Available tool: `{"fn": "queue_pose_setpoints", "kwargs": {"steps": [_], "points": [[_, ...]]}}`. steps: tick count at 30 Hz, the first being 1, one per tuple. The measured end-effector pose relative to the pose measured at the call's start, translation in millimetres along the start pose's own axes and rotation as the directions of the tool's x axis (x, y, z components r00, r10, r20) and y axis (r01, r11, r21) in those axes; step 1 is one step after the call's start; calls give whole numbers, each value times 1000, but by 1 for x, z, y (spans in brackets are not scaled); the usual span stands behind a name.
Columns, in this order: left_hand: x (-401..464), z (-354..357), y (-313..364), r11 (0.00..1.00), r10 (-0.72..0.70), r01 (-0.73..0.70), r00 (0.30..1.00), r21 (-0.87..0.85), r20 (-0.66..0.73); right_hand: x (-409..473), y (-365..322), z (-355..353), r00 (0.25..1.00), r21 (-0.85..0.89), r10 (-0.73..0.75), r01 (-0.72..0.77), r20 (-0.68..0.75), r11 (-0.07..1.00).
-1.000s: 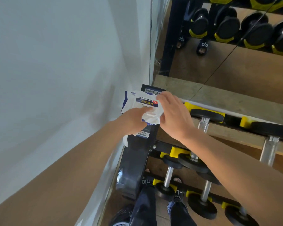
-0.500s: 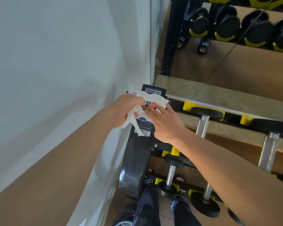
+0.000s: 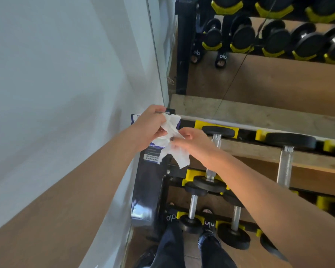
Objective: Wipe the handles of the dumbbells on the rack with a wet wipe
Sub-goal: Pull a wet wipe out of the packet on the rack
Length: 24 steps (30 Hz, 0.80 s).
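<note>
Beside a pale wall and a mirror, both hands are drawing a wet wipe out above the dumbbell rack.

Left hand is pinching the wipe's upper end against the wipe packet, its grip closed on both; right hand is pinching the crumpled middle, a loose tail hanging below. Limp, light and damp, the sheet looks likely to tear or bunch, so bunching it into the palm seems best before wrapping it around the nearest steel dumbbell handle, which is lying untouched just right of the hands.
</note>
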<state>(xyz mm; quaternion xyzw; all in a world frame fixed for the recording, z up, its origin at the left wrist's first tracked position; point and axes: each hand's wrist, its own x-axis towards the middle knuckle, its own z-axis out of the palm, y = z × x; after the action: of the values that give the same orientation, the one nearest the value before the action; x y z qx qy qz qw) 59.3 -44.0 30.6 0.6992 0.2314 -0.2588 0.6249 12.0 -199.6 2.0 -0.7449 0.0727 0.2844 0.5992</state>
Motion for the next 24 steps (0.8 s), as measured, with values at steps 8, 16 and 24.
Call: {"fn": "queue_pose_setpoints", "kwargs": {"steps": [8, 16, 24], "points": [[-6, 34, -3, 984, -32, 26, 999, 177, 29, -28, 0, -43, 997, -64, 3, 1, 72, 998], [-16, 65, 6, 971, 26, -52, 994, 232, 111, -35, 13, -69, 991, 29, 130, -130, -15, 991], [-20, 74, 5, 965, 14, -53, 988, 257, 153, -40, 22, -89, 990, 413, 140, -140, 31, 900]]}}
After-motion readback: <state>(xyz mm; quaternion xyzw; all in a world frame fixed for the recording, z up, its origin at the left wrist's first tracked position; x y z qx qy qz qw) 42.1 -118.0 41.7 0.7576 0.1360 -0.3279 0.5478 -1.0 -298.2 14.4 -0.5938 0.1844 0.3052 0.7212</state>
